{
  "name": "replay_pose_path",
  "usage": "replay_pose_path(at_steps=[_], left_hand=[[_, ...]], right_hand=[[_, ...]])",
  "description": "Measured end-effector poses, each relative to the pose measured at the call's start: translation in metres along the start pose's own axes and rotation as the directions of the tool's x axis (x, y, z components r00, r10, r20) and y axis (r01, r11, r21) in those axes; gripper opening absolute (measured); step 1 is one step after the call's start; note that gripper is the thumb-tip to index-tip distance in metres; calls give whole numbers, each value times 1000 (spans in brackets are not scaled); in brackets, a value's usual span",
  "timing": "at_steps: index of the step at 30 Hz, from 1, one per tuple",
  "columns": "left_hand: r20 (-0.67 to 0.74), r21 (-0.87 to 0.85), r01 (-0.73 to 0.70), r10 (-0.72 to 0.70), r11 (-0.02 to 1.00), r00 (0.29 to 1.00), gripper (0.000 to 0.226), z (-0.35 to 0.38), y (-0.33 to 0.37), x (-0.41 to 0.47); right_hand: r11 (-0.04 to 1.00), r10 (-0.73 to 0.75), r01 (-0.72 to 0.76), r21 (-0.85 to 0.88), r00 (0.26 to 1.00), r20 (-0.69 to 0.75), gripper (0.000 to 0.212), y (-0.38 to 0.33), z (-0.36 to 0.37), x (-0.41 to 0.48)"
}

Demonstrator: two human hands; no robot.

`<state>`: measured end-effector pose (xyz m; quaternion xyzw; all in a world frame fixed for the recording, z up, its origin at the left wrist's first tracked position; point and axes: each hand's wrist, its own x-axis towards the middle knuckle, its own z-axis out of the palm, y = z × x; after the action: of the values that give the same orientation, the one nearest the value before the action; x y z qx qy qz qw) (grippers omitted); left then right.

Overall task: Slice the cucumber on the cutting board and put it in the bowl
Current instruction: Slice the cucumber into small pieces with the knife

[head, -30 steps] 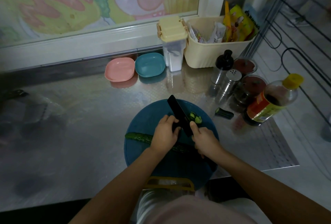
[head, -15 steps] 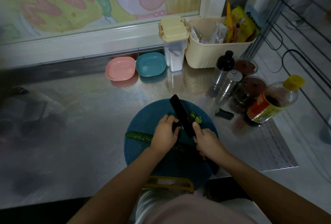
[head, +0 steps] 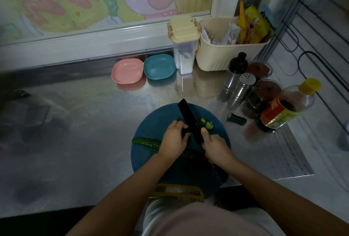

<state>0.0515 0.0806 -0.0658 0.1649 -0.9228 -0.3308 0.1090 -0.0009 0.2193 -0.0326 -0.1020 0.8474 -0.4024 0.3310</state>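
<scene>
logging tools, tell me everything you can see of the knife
The knife has a broad matte black blade with a squared tip; its handle is mostly hidden in the right hand gripping it. The blade slants up-left over the round blue cutting board, between the left hand holding the cucumber and a few cut slices.

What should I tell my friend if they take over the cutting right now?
Left hand: holds a dark piece, likely cucumber, against the blade.
Right hand: grips the knife.
Cucumber lies on the board, mostly uncut; a few slices sit beside the blade.
Pink bowl and blue bowl at the back hold no slices.
To do: slice the rest, then put the slices in a bowl.
</scene>
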Motion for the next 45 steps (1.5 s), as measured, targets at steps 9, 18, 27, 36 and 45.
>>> replay_pose_path(at_steps=[9,18,27,36,45], left_hand=[[1,7,-13,13,1000,1000,15,-3,-4,-4],[-24,4,-39,39,999,999,13,-3,-3,-10],[-24,-25,-14,14,1000,1000,16,-3,-1,-10],[-34,-44,-1,-1,999,999,20,-4,0,-11],[-24,12,-7,7,1000,1000,17,-2,0,-11]], right_hand=[[989,4,-9,-149,999,-33,59,-5,13,17],[995,9,-13,-97,999,-34,60,4,-3,14],[996,-79,76,-55,995,-68,63,-3,-14,18],[998,-50,49,-41,999,-16,61,-7,-3,6],[998,-45,44,-38,999,-29,61,-3,4,5]])
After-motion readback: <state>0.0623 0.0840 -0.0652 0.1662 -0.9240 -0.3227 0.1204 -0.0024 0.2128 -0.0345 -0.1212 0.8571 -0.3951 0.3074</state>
